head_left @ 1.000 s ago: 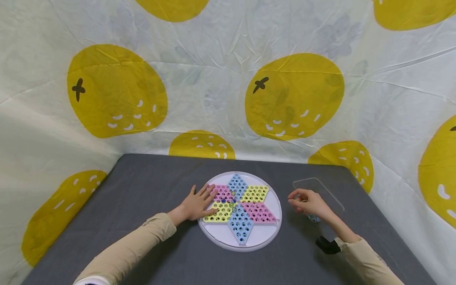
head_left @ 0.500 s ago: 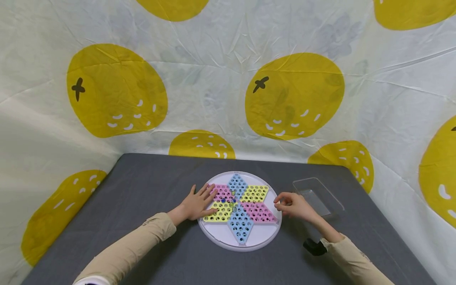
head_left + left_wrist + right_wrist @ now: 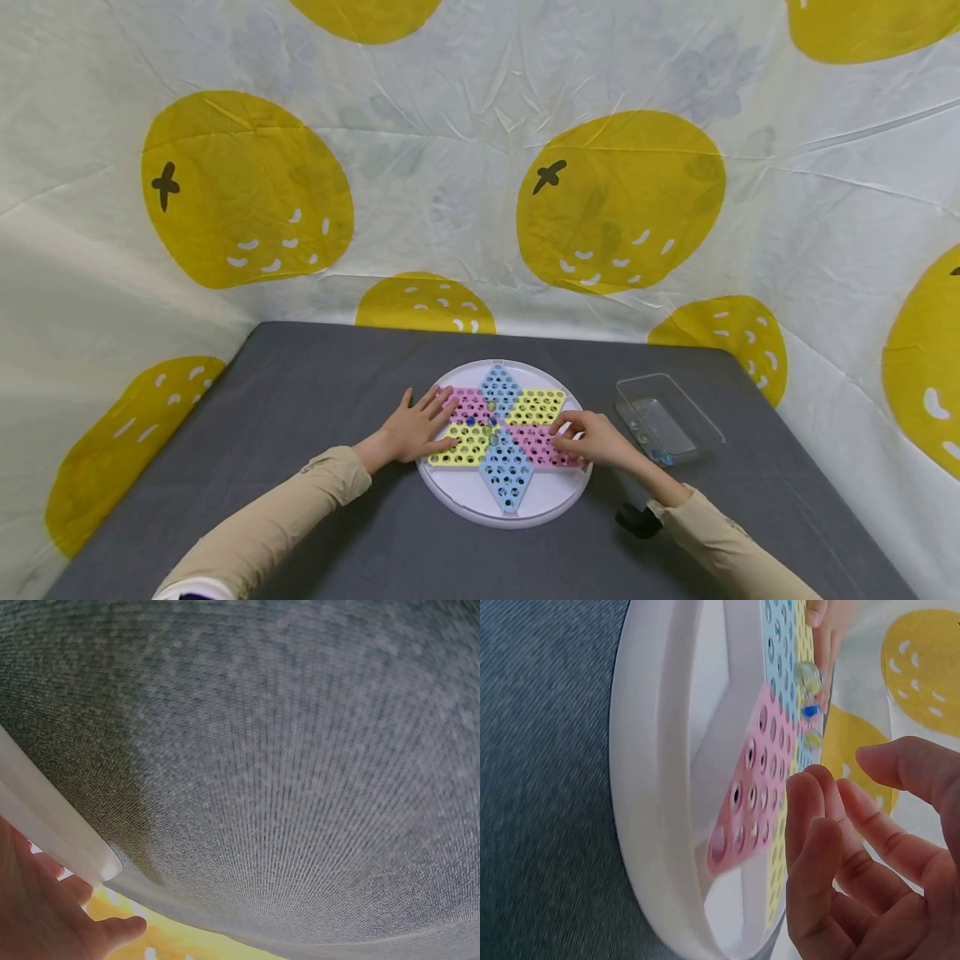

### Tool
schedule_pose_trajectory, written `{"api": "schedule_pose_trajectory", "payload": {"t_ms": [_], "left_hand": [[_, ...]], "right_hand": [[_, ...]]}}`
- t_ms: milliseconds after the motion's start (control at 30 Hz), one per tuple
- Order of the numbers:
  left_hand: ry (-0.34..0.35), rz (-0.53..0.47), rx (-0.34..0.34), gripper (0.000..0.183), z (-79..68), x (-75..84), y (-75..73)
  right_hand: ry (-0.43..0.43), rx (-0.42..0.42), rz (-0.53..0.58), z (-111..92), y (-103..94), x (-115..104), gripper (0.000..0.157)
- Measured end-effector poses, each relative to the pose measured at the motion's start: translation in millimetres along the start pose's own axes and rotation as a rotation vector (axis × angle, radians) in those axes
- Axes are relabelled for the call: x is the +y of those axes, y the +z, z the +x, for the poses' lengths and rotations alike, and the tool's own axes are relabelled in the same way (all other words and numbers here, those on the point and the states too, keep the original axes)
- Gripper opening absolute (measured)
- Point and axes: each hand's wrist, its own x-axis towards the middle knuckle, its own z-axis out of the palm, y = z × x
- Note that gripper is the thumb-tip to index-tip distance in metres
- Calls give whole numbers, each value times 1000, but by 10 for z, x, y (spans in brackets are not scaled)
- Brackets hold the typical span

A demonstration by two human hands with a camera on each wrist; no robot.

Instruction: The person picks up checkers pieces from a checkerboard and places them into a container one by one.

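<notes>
A round white Chinese checkers board (image 3: 551, 500) bears a star of pink, yellow and blue holed sections. Several glass marbles (image 3: 490, 431) sit near its middle, left of centre. My left hand (image 3: 417, 427) rests on the board's left side with fingers spread, covering part of the pink and yellow sections. Above the right pink section (image 3: 761, 769) hovers my right hand (image 3: 592, 437). Its fingers are curled, with the thumb close to the fingertips in the right wrist view. Whether a marble sits between them is hidden. Only part of the left hand (image 3: 45, 915) shows in the left wrist view.
A clear plastic box (image 3: 678, 425) stands right of the board with a few marbles (image 3: 662, 457) inside, beside my right forearm. Grey cloth (image 3: 360, 367) covers the table. White fabric with yellow fruit prints (image 3: 435, 208) hangs behind and at the sides.
My right hand has moved left from over the clear box to above the board's right pink section, uncovering the box and its marbles. The left hand has stayed still.
</notes>
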Motion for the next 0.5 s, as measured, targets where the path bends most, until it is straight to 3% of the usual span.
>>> {"api": "schedule_pose_trajectory", "payload": {"t_ms": [500], "left_hand": [[11,4,3,72,-1,-1,5]], "right_hand": [[-40,-13,-55,182,216,-141,14]]}}
